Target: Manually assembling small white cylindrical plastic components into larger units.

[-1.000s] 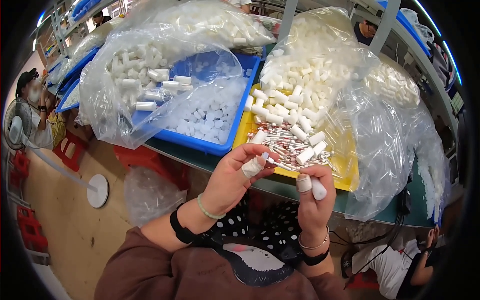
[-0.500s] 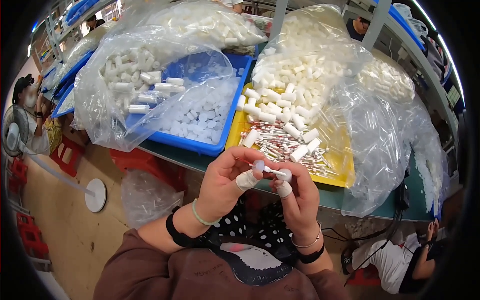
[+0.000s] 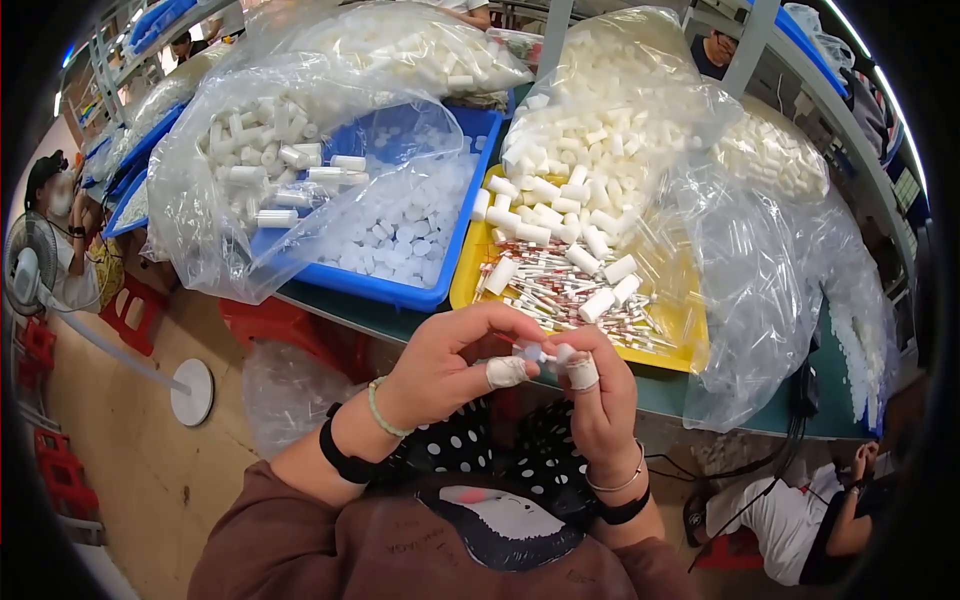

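My left hand [image 3: 440, 362] is closed in a pinch on a small translucent plastic cap [image 3: 532, 353], with a bandaged thumb below it. My right hand [image 3: 601, 398], its thumb also wrapped in white tape, pinches a small white rounded piece [image 3: 564, 354]. The two parts sit close together, with a short bit of white stem between them; fingers hide much of both. Just beyond the hands is a yellow tray [image 3: 690, 357] holding thin white sticks with red wire [image 3: 545, 280] and white cylinders [image 3: 600, 303].
Left of the yellow tray stands a blue tray [image 3: 400, 296] of translucent caps [image 3: 400, 245], with a plastic bag [image 3: 200, 230] of ribbed white tubes over it. A large bag of white cylinders [image 3: 620, 130] leans behind. Clear plastic [image 3: 740, 300] drapes at right. Other people sit nearby.
Both hands have come closer together and slightly lower. The white stem between the cap and the rounded piece shows shorter than before.
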The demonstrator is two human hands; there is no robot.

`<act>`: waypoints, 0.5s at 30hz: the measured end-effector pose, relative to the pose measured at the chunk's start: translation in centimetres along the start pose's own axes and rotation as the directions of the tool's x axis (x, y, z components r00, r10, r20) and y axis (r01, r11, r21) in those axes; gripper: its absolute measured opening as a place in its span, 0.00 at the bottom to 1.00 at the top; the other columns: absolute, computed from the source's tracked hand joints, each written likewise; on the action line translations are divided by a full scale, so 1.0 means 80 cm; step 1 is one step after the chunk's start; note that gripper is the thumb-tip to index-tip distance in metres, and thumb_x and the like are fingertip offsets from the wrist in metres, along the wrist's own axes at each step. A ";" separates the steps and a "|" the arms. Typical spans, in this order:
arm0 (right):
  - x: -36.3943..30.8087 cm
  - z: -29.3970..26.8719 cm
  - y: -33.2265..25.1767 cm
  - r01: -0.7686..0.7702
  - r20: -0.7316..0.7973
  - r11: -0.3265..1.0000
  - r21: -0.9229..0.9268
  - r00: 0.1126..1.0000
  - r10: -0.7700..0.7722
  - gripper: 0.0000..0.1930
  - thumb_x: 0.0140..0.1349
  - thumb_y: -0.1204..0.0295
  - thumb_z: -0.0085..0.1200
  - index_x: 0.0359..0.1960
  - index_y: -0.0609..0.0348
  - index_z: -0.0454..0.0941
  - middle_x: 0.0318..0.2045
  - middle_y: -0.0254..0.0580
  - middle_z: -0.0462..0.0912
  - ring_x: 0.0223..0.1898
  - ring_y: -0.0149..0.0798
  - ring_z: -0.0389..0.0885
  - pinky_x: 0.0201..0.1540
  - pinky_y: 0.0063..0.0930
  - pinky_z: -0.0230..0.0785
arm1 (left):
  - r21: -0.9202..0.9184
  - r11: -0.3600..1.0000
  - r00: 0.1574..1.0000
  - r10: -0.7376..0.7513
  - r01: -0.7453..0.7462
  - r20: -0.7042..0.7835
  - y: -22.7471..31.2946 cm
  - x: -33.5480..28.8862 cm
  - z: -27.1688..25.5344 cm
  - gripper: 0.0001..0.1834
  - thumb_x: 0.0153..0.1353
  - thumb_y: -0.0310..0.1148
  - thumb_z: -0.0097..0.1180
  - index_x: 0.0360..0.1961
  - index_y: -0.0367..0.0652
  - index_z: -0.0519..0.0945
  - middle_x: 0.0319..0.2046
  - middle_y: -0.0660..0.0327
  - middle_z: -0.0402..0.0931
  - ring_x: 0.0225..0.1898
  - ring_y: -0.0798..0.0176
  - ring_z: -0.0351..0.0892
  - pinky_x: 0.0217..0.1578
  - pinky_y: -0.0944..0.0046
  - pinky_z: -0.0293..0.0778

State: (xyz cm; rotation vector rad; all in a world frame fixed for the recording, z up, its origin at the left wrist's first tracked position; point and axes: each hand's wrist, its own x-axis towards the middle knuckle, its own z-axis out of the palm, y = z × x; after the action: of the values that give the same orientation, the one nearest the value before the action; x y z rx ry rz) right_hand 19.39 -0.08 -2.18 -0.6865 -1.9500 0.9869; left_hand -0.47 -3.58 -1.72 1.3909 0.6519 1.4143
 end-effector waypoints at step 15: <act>0.003 0.018 -0.003 -0.319 0.041 0.901 0.295 0.946 0.322 0.13 0.72 0.67 0.37 0.38 0.61 0.72 0.28 0.31 0.73 0.28 0.22 0.69 0.32 0.16 0.63 | -0.042 0.995 0.995 -0.093 0.091 -0.037 -0.040 -0.002 0.009 0.14 0.62 0.28 0.56 0.48 0.39 0.76 0.46 0.64 0.75 0.44 0.72 0.75 0.46 0.72 0.72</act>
State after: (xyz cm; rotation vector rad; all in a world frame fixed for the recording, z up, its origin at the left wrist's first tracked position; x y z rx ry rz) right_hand 18.05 -0.57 -2.38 -0.8499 -1.6583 1.4433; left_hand 1.08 -2.82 -4.49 1.2890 0.7003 1.3768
